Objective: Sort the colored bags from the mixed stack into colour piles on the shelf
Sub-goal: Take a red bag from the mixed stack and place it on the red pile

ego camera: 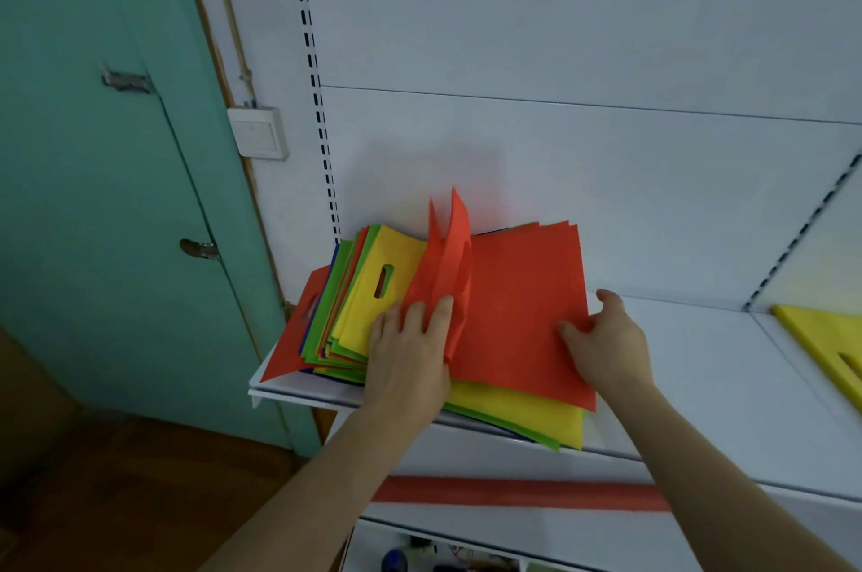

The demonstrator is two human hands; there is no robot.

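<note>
Your left hand [410,347] lies across the mixed stack [354,324], thumb and fingers pinching the folded-up end of an orange bag [522,315] so that it stands in a curl above the pile. Your right hand [606,338] holds the same bag's right edge, fingers curled over it and thumb raised clear. The rest of that bag lies flat over yellow and green bags whose corners stick out at the front of the shelf [699,385]. Left of your left hand, a yellow bag [387,277] with a slot handle tops the fanned stack; the layers beneath show only as thin green, orange and blue edges. At the far right, a separate yellow pile [825,338] is cut off by the frame edge.
</note>
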